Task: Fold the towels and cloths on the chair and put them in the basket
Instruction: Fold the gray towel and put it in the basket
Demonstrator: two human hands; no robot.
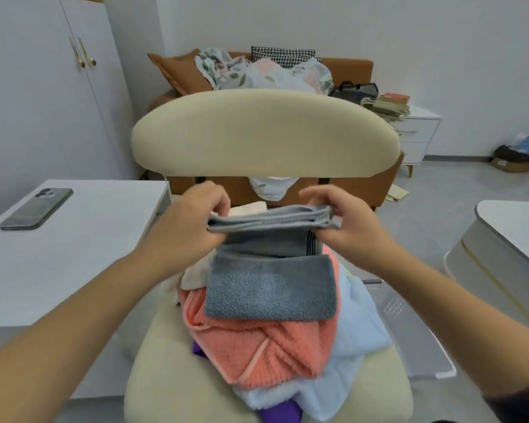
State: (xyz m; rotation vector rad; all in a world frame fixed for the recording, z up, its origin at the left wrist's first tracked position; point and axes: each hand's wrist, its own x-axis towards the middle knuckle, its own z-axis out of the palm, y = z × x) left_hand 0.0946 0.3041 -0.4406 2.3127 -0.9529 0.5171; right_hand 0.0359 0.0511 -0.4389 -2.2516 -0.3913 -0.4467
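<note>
A grey towel [271, 285] hangs doubled over above the cream chair [266, 132]. My left hand [193, 218] pinches its folded upper edge at the left end, and my right hand [342, 218] pinches the right end. Its lower half drapes onto a pile on the seat: a coral ribbed towel [266, 352], a light blue towel [358, 337], a purple cloth [283, 415] and a beige cloth [193, 274]. A white perforated basket [409, 328] stands on the floor right of the chair, partly hidden by my right forearm.
A white table [83, 254] with a phone [37, 209] is at the left. A round white table [507, 239] is at the right. Behind the chair stands a brown sofa [348, 68] piled with bedding, beside a white drawer unit [416, 132].
</note>
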